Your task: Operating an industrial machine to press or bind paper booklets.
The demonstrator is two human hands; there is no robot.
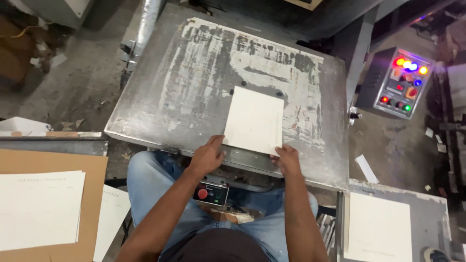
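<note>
A cream sheet of card (254,119) lies flat on the worn grey metal plate (194,87) of a machine in front of me. My left hand (207,156) rests at the sheet's near left corner, fingertips touching its edge. At the near right corner my right hand (287,159) pinches the sheet's edge. Both hands sit at the plate's front rim, above my knees in blue jeans.
A small box with a red button (210,193) hangs under the plate's front. A control panel with lit coloured buttons (399,82) stands at the right. Stacked sheets lie on brown board (39,208) at the left, and another stack (378,228) at lower right.
</note>
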